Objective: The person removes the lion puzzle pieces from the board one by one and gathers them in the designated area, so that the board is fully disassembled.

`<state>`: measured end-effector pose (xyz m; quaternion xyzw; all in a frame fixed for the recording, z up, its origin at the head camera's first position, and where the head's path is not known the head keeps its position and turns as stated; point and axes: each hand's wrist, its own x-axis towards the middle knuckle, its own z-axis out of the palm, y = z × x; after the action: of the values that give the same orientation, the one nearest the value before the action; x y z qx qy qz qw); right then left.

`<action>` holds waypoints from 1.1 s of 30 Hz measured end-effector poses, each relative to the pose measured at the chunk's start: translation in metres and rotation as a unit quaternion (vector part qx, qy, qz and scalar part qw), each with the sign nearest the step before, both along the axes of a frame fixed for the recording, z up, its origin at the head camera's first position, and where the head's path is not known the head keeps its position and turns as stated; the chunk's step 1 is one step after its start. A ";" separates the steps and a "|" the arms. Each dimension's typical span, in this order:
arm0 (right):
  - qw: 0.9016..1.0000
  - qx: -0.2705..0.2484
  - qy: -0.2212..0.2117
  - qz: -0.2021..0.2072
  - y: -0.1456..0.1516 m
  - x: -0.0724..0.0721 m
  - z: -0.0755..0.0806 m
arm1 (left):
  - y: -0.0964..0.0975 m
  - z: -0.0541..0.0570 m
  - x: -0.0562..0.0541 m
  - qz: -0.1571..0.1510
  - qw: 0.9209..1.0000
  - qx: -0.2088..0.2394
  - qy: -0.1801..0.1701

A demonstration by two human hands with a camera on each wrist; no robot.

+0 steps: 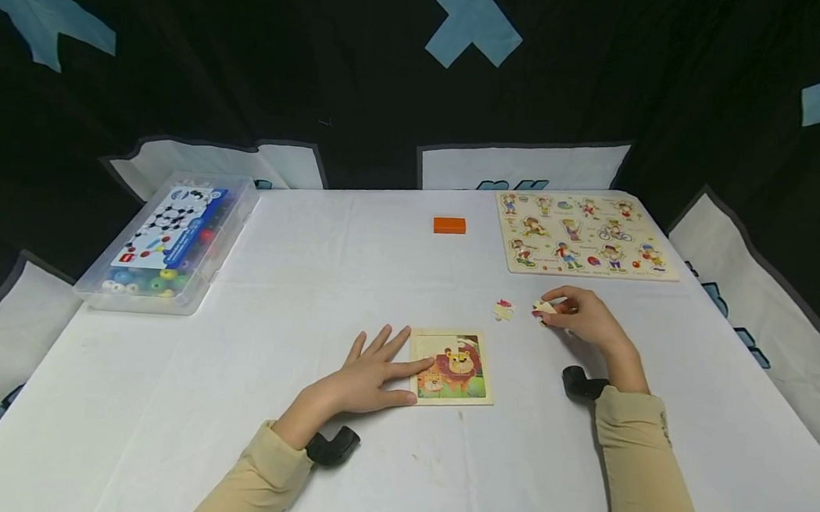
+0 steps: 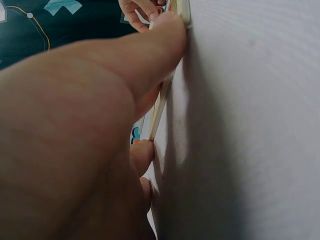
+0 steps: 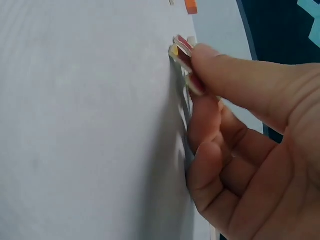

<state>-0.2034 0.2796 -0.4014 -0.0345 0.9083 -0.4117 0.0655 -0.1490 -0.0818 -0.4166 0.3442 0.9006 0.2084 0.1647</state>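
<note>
A small square jigsaw puzzle with a lion picture lies in its wooden tray point(image 1: 488, 378) in front of me. My left hand point(image 1: 367, 380) rests beside it, fingers spread, with the forefinger reaching over the picture and the thumb at the tray's lower left edge. In the left wrist view the thumb point(image 2: 150, 45) hides most of the tray. To the right, my right hand point(image 1: 585, 320) pinches a jigsaw piece point(image 1: 542, 305) between thumb and fingers, close over the table. The piece's red and yellow edge point(image 3: 181, 57) shows in the right wrist view. Another jigsaw piece point(image 1: 503, 310) lies between that hand and the tray.
A wooden board with pictures of children point(image 1: 587, 235) lies at the back right. Left of it is an orange block point(image 1: 449, 225). A clear plastic box point(image 1: 189, 293) of coloured balls sits at the back left. White cloth point(image 1: 275, 279) covers the table.
</note>
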 end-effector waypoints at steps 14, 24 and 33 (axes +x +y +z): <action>0.984 0.018 0.016 0.177 -0.036 0.002 0.004 | -0.001 0.000 -0.002 -0.006 1.000 0.002 0.002; 0.941 0.116 0.039 0.316 -0.086 0.014 0.005 | 0.002 0.000 -0.002 -0.003 1.000 -0.003 -0.001; 0.942 0.092 0.019 0.323 -0.088 0.014 0.002 | 0.001 0.000 -0.001 0.000 1.000 -0.008 -0.001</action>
<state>-0.1899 0.1913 -0.3997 -0.3276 0.8833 -0.2825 0.1808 -0.1503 -0.0810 -0.4163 0.3428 0.9019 0.2019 0.1681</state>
